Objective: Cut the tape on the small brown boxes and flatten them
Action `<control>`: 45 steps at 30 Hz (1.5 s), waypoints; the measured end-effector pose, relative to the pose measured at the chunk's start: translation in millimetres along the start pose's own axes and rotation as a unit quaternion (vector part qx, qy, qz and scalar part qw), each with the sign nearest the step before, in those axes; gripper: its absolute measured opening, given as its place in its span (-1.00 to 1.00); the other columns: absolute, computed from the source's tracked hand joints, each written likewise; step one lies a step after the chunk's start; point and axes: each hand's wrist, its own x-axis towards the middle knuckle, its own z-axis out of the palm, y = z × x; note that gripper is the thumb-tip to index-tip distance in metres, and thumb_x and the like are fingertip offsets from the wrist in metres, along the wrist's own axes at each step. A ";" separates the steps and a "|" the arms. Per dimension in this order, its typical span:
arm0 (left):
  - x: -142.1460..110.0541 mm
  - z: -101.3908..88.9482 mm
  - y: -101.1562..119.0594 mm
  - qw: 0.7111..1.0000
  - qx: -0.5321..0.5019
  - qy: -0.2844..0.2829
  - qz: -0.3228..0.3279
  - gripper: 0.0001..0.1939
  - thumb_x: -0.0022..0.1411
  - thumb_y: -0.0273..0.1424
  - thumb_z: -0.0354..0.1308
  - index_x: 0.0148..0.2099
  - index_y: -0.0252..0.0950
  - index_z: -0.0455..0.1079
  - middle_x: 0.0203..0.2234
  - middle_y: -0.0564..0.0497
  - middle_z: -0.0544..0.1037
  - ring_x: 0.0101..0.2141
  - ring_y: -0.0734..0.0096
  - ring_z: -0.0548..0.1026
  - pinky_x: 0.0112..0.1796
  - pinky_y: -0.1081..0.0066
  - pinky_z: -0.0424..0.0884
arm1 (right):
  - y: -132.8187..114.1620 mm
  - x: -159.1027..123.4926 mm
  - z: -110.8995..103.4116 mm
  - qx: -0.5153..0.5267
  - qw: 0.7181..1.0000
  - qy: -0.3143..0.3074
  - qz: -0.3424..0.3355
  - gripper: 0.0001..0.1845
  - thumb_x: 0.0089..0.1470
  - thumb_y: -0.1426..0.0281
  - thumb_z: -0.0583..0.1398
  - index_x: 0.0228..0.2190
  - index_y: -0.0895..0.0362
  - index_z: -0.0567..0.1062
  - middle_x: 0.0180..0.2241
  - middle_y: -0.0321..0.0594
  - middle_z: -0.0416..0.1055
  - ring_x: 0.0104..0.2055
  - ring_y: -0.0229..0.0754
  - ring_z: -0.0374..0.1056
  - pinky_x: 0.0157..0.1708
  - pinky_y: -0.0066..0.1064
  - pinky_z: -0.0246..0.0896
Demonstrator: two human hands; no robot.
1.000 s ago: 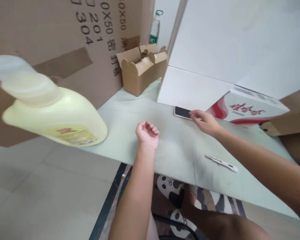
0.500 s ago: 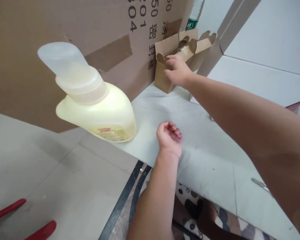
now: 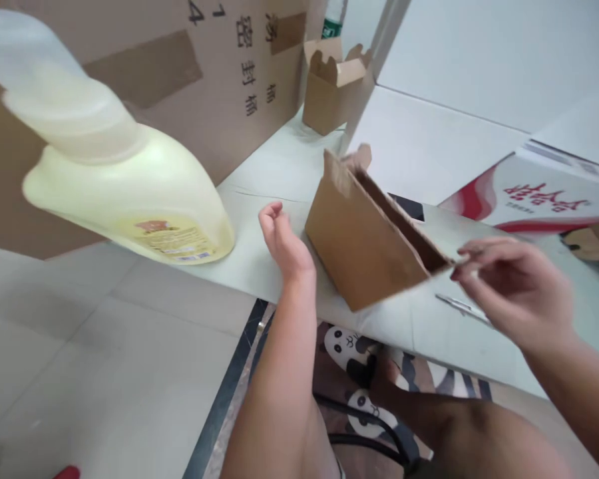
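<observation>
My right hand (image 3: 522, 286) pinches the near-right top corner of a brown cardboard box (image 3: 369, 246) between thumb and fingers. The box is tilted over the front half of the table, with its narrow open top facing up and right. Just left of the box, my left hand (image 3: 287, 243) is held up with nothing in it, fingers loosely bent and apart from the cardboard. A white utility knife (image 3: 462, 307) lies on the table, partly hidden behind my right hand. Behind the box, a dark phone (image 3: 408, 206) is partly covered.
A large pale-yellow liquid bottle (image 3: 144, 186) stands at the table's left edge, before a big printed carton (image 3: 144, 73). Another small cardboard box (image 3: 327, 100) and a green-labelled plastic bottle (image 3: 332, 28) stand at the back. A red-and-white box (image 3: 544, 193) sits at right.
My right hand went to the boxes at the back, took one and brought it forward and right to the table's front. My left hand has turned and its fingers have loosened.
</observation>
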 end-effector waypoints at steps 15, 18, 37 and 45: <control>-55.2 46.8 -12.5 0.926 -0.052 -0.373 0.025 -0.43 0.29 0.11 -0.06 -0.21 -0.23 0.55 -0.14 -0.12 0.63 0.01 0.05 0.52 0.08 0.10 0.37 | 22.0 -94.5 -59.4 -0.126 0.991 -0.039 0.020 -0.53 0.12 0.59 0.13 0.02 -0.05 0.45 0.36 -0.02 0.18 -0.38 -0.20 0.50 -0.43 -0.28 0.41; -55.4 48.8 -17.7 0.912 -0.016 -0.397 0.102 -0.61 0.31 -0.04 0.08 -0.24 -0.23 0.55 -0.19 -0.08 0.63 -0.04 0.14 0.54 0.07 0.18 0.37 | 37.2 -88.3 -41.9 0.009 0.991 0.086 0.102 -0.45 0.16 0.56 0.17 0.12 -0.12 0.31 0.27 -0.05 0.29 -0.51 -0.34 0.38 -0.46 -0.32 0.43; -55.1 59.2 -29.1 0.917 0.082 -0.343 0.186 -0.65 0.28 -0.12 0.04 -0.34 -0.26 0.47 -0.39 -0.03 0.52 -0.29 0.27 0.49 -0.16 0.29 0.42 | 51.5 -96.5 -39.1 0.054 0.983 0.154 0.090 -0.68 0.23 0.34 0.18 0.02 -0.03 0.47 -0.03 -0.11 0.57 -0.12 0.00 0.52 -0.24 -0.16 0.45; -62.1 63.5 -26.7 0.929 0.041 -0.328 0.163 -0.72 0.24 -0.15 0.08 -0.39 -0.23 0.41 -0.43 -0.01 0.47 -0.29 0.30 0.47 -0.11 0.31 0.40 | 55.9 -100.8 -22.1 0.197 0.953 0.117 0.197 -0.50 0.32 0.00 -0.02 0.21 -0.17 0.23 0.40 -0.09 0.11 -0.47 -0.24 0.41 -0.51 -0.24 0.40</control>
